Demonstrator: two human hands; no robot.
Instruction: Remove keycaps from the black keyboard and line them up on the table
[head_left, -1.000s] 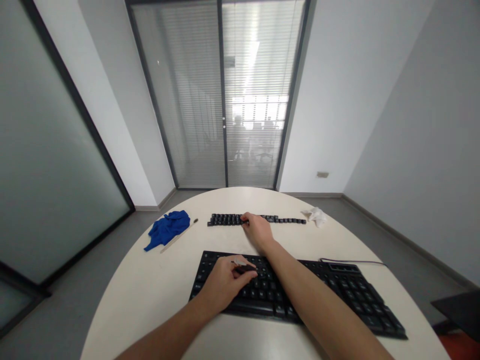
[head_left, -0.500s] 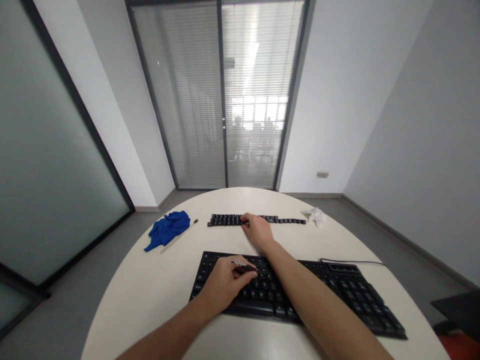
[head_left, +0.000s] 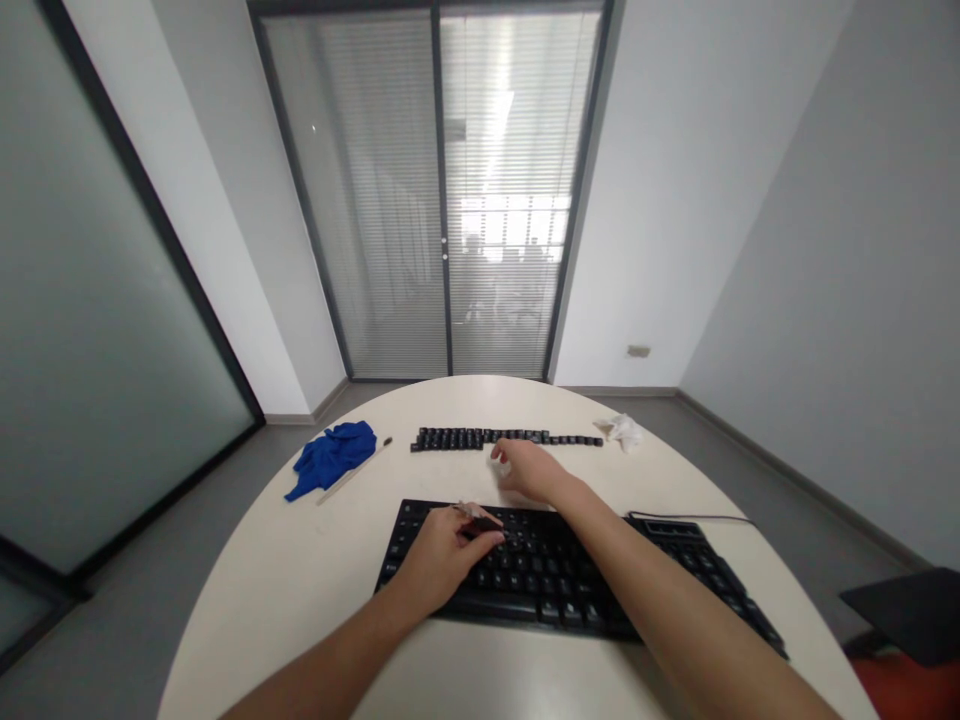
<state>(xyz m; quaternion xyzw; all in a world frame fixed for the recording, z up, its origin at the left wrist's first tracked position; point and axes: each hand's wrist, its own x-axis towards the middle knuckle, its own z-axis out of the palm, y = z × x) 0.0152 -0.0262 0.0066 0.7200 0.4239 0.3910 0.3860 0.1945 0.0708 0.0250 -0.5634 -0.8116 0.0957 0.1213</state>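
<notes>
A black keyboard (head_left: 517,608) lies across the front of the table, partly hidden under my forearms. My left hand (head_left: 442,560) rests over its left part, closed on a small tool (head_left: 484,523) with a dark handle and a pale, metallic-looking end. My right hand (head_left: 529,470) hovers just beyond the keyboard, its thumb and fingers apart with nothing visible between them. Slightly farther off, black keycaps (head_left: 450,439) are lined up in rows, close to my right fingertips but apart from them.
A crumpled blue cloth (head_left: 334,458) lies at the left, beside a thin brush (head_left: 354,472) with a pale handle and dark head. Crumpled white tissue (head_left: 621,431) sits at the right. The keyboard's cable (head_left: 697,516) runs towards the right table edge. A dark chair (head_left: 904,610) stands at the right.
My right hand has drawn back from the keycap rows towards me, and its fingers have parted. The left hand keeps the tool over the keyboard. The view has shifted slightly.
</notes>
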